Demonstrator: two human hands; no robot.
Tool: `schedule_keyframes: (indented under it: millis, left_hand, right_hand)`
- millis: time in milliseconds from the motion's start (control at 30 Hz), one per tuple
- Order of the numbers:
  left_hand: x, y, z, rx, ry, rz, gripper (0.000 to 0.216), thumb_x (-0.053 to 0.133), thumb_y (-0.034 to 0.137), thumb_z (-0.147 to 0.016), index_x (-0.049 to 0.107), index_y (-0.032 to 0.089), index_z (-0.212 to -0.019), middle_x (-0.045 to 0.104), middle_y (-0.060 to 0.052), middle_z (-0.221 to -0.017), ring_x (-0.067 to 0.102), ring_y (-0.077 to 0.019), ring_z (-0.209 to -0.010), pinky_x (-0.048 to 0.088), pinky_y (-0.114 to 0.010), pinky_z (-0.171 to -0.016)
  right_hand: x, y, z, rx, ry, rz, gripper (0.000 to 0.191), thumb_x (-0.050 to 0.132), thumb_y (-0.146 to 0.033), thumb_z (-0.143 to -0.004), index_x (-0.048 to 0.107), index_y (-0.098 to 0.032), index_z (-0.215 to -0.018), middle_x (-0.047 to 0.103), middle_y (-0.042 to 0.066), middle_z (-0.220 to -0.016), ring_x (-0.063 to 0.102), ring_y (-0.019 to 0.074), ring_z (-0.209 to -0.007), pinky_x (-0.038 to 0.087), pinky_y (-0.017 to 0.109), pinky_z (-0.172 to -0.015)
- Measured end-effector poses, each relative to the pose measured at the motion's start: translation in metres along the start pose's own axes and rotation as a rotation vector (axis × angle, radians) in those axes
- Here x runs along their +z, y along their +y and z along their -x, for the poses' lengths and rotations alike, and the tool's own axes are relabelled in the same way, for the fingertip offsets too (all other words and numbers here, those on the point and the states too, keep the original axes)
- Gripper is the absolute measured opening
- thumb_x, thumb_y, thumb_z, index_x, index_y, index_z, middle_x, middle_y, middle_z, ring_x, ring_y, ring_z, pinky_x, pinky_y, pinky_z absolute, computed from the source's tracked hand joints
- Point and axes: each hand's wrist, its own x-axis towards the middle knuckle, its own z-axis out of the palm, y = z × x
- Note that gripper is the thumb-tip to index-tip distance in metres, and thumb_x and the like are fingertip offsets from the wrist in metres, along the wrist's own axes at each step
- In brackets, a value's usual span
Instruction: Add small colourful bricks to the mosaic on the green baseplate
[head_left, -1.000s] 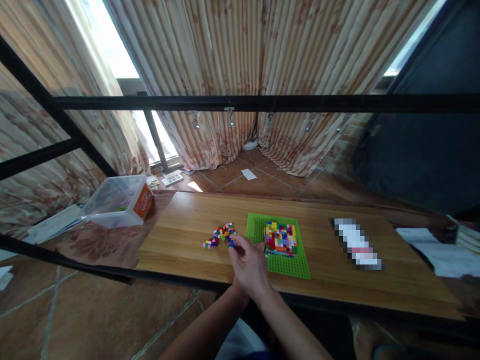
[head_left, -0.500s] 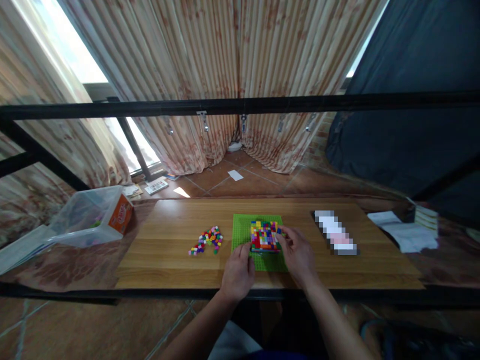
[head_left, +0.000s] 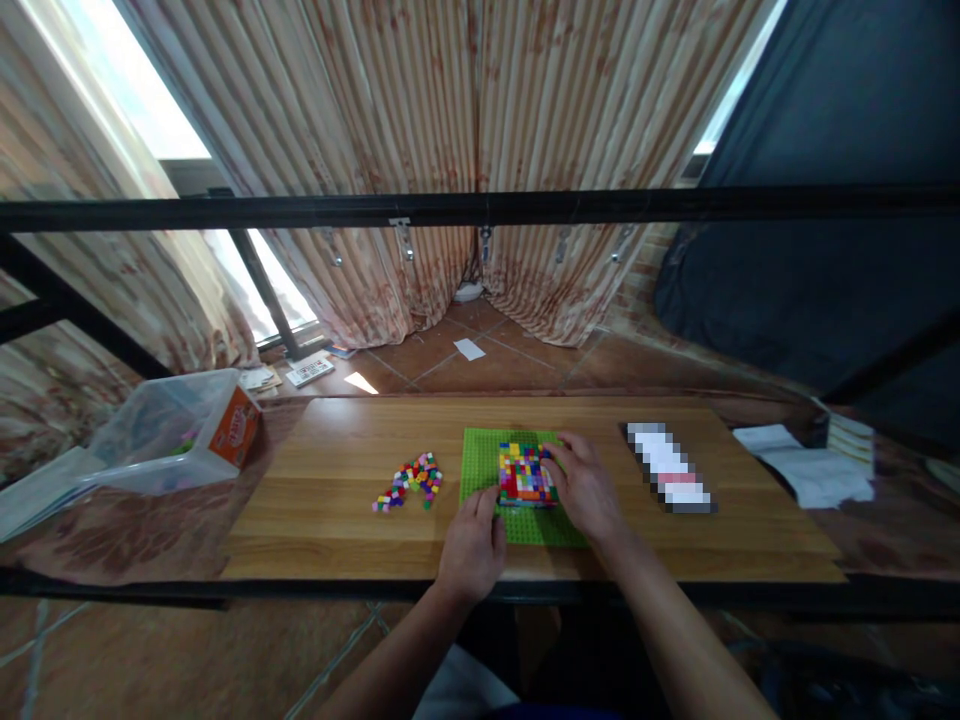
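Observation:
A low, multicoloured block of toy building bricks [head_left: 525,475] sits on a green studded baseplate [head_left: 480,455] on the wooden table. My left hand [head_left: 472,545] rests at the block's near left corner, its fingers bent and touching the side. At the far right corner, my right hand [head_left: 589,485] has its thumb and fingers closed on the block's edge. Whether a loose brick sits between those fingertips is too small to tell. Left of the baseplate lies a loose pile of small coloured bricks [head_left: 412,480].
A device with a pixelated screen [head_left: 667,468] lies on the table's right side. A clear plastic bin with an orange label [head_left: 169,430] stands beyond the left edge. Papers [head_left: 806,465] lie off to the right. A black metal bar [head_left: 450,208] crosses behind the table.
My right hand has shifted slightly up and left, from the block's right side to its far right corner. My left hand stays at the near left corner. The view has shifted slightly.

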Motion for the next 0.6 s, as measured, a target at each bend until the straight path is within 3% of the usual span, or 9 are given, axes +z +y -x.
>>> schedule_keyframes:
  millis: [167,433,600]
  left_hand:
    - [0.0,-0.001,0.0,-0.001,0.002,0.011,0.043,0.046,0.01,-0.087,0.045,0.018,-0.128,0.06,-0.011,-0.116,0.057,-0.0232,-0.11,0.051,-0.041,-0.094]
    - [0.001,-0.002,0.0,-0.006,-0.006,0.016,0.043,0.047,0.011,-0.086,0.046,0.018,-0.128,0.061,-0.011,-0.116,0.057,-0.0233,-0.11,0.051,-0.041,-0.094]
    - [0.0,-0.001,0.0,-0.016,-0.007,0.034,0.043,0.047,0.011,-0.086,0.046,0.019,-0.129,0.061,-0.01,-0.117,0.057,-0.0235,-0.111,0.051,-0.043,-0.095]
  right_hand:
    - [0.003,-0.003,0.003,0.036,0.023,-0.033,0.036,0.043,-0.035,-0.092,0.066,-0.022,-0.115,0.054,0.012,-0.129,0.049,0.0262,-0.119,0.041,0.048,-0.103]
    - [0.009,-0.006,0.005,0.16,0.07,-0.248,0.039,0.045,-0.039,-0.089,0.064,-0.018,-0.117,0.06,0.013,-0.122,0.053,0.0238,-0.117,0.041,0.044,-0.103]
    - [0.017,-0.006,0.001,0.425,0.092,-0.553,0.043,0.057,-0.04,-0.077,0.065,-0.017,-0.112,0.067,0.011,-0.11,0.062,0.0225,-0.096,0.049,0.042,-0.089]
